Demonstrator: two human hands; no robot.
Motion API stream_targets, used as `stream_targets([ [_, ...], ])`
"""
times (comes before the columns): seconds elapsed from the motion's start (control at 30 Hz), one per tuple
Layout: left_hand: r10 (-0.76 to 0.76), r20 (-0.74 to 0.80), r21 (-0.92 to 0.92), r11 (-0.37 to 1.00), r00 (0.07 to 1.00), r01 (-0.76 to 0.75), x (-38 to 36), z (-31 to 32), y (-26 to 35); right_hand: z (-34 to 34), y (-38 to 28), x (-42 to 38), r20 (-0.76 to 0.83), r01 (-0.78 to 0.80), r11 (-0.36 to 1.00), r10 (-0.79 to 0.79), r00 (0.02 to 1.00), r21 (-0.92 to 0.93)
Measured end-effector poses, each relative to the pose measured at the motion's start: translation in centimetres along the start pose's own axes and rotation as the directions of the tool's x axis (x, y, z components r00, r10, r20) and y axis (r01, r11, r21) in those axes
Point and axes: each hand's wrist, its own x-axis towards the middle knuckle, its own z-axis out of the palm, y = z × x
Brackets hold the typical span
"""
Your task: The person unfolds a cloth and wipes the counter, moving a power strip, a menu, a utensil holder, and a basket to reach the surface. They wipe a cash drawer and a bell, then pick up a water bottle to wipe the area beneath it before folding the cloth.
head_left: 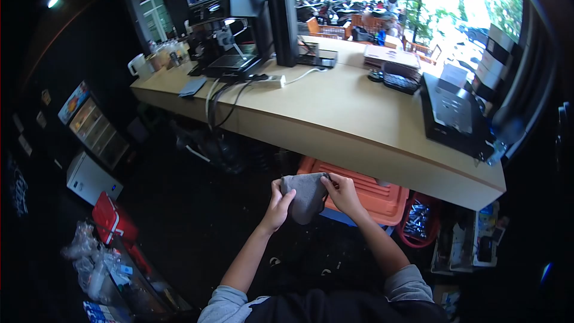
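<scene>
A grey cloth (pixel 307 197) hangs between both my hands, in front of me and below the edge of a long wooden counter (pixel 335 113). My left hand (pixel 277 206) pinches the cloth's upper left corner. My right hand (pixel 341 192) grips its upper right edge. The cloth droops down to a point between them. Both forearms reach forward from grey sleeves.
An orange crate (pixel 376 194) sits under the counter just behind the cloth, with a red basket (pixel 418 221) to its right. On the counter stand a coffee machine (pixel 230 36), a power strip with cables (pixel 272 81), and a black box (pixel 454 113). A red container (pixel 110 218) and plastic bags lie lower left.
</scene>
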Motion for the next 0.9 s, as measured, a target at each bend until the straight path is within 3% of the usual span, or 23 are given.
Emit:
stream_targets([
  [0.03,0.006,-0.021,-0.002,1.0,1.0,-0.006,-0.4,-1.5,0.5,1.2,-0.4,0.7,0.02,0.01,1.0,-0.01,1.0,0.0],
  [0.1,-0.364,0.193,0.069,0.931,0.911,0.357,-1.3,-5.4,2.1,3.8,-1.2,2.5,0.061,-0.016,0.962,-0.001,0.998,0.272],
  [0.13,-0.515,0.232,0.259,0.851,0.825,0.458,-0.9,-8.1,1.7,5.1,-1.6,3.4,0.119,0.044,0.963,-0.078,0.99,0.266],
  [0.17,-0.511,0.218,0.256,0.852,0.832,0.456,-0.7,-10.0,0.9,6.4,-2.1,4.4,0.13,0.05,0.961,-0.088,0.988,0.272],
  [0.23,-0.14,0.131,0.512,0.857,0.981,0.054,-0.5,-13.2,1.3,9.3,-3.8,6.3,0.417,0.245,0.966,-0.256,0.872,0.079],
  [0.27,-0.083,0.034,0.495,0.867,0.996,0.055,-0.2,-14.1,1.5,11.2,-4.1,7.3,0.496,0.308,0.946,-0.318,0.808,0.106],
  [0.3,0.099,0.138,0.538,0.828,0.985,-0.159,0.7,-15.3,2.2,12.6,-5.8,8.2,0.566,0.305,0.944,-0.319,0.76,0.122],
  [0.4,0.119,0.34,0.665,0.671,0.933,-0.328,3.2,-19.9,3.0,16.9,-7.4,10.7,0.574,0.308,0.929,-0.368,0.731,0.204],
  [0.43,-0.035,0.287,0.698,0.692,0.957,-0.184,4.0,-20.5,5.7,17.7,-8.0,11.7,0.581,0.335,0.923,-0.381,0.719,0.191],
  [0.53,0.026,0.351,0.58,0.779,0.936,-0.239,7.1,-24.1,6.6,18.8,-9.2,14.0,0.537,0.415,0.905,-0.397,0.744,0.093],
  [0.6,-0.063,0.393,0.599,0.774,0.917,-0.204,8.6,-25.7,7.9,18.3,-9.9,14.4,0.425,0.468,0.882,-0.404,0.81,-0.052],
  [0.7,-0.073,0.453,0.644,0.716,0.889,-0.269,11.0,-27.3,8.9,16.1,-10.8,15.2,0.367,0.387,0.915,-0.323,0.872,-0.113],
  [0.83,-0.048,0.456,0.58,0.774,0.889,-0.256,14.4,-27.3,9.8,12.8,-10.8,16.2,0.346,0.17,0.972,-0.106,0.932,-0.16],
  [0.9,-0.008,0.451,0.556,0.785,0.893,-0.274,16.5,-26.9,9.5,11.8,-10.4,16.8,0.296,0.122,0.983,-0.076,0.952,-0.138],
])
